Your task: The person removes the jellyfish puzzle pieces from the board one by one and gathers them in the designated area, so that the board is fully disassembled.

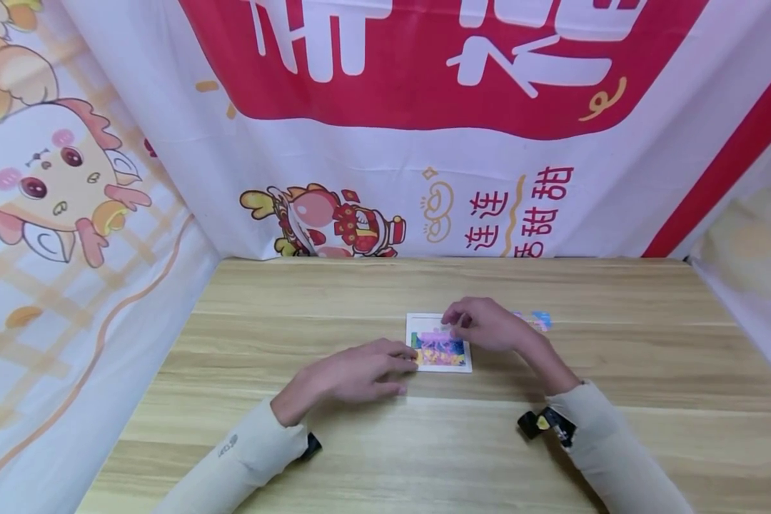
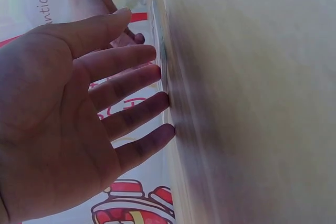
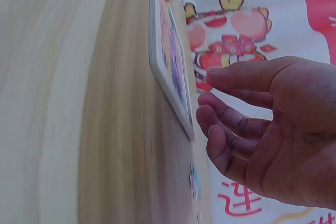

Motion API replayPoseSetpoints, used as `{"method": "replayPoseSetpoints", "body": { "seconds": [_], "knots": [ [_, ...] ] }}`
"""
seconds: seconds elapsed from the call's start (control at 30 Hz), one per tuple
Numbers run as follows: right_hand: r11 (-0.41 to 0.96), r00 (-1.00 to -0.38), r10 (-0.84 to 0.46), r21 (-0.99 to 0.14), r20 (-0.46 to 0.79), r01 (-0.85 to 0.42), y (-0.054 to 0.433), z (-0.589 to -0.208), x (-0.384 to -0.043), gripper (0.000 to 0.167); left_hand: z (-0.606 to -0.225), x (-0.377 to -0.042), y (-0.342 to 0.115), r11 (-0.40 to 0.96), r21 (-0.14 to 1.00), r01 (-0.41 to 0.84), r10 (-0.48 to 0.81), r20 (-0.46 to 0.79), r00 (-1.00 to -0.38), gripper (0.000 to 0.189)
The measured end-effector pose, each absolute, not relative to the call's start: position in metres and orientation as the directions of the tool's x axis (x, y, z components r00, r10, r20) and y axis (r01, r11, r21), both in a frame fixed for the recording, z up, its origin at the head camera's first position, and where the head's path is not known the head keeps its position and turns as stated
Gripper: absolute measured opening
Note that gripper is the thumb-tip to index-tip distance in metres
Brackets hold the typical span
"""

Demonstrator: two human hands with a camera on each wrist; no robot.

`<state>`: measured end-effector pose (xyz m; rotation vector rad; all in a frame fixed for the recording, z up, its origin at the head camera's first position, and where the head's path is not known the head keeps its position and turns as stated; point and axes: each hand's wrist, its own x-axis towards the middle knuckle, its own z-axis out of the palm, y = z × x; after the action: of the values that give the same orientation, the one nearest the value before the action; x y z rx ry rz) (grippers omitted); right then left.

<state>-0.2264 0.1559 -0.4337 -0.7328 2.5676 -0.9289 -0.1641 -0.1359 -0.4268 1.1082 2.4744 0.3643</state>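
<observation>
A small white-bordered picture board (image 1: 439, 369) lies flat on the table, its colourful picture mostly pink, yellow and blue. Fairly straight and spread, the fingers of my left hand (image 1: 366, 369) rest at the board's left edge; the left wrist view shows the palm with nothing in it. My right hand (image 1: 485, 325) hovers over the board's upper right corner. Its fingers are bent with the thumb close to them, as the right wrist view of this hand (image 3: 273, 129) shows. A pale patch shows by the right fingertips in the head view, but whether they pinch something is unclear.
Small colourful flat pieces (image 1: 541, 320) lie on the wooden table (image 1: 360, 457) to the right of the board, partly behind the right wrist. Printed cloth (image 1: 373, 157) hangs along the table's back edge, and more cloth (image 1: 103, 285) hangs at the left side.
</observation>
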Motion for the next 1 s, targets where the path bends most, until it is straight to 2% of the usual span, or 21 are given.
{"method": "replayPoseSetpoints", "body": {
  "seconds": [0.33, 0.6, 1.0],
  "knots": [
    [0.666, -0.793, -0.593, -0.640, -0.141, -0.384, 0.125, -0.433, -0.224, 0.021, -0.429, -0.162, -0.134, 0.644, 0.370, 0.670, 0.762, -0.234, -0.604, 0.050],
    [0.683, -0.799, -0.578, -0.635, -0.167, -0.362, 0.112, -0.437, -0.222, 0.020, -0.429, -0.162, -0.133, 0.647, 0.379, 0.661, 0.759, -0.233, -0.608, 0.049],
    [0.710, -0.836, -0.518, -0.637, -0.182, -0.302, 0.105, -0.442, -0.220, 0.029, -0.430, -0.163, -0.134, 0.643, 0.383, 0.663, 0.761, -0.225, -0.608, 0.048]
  ]
}}
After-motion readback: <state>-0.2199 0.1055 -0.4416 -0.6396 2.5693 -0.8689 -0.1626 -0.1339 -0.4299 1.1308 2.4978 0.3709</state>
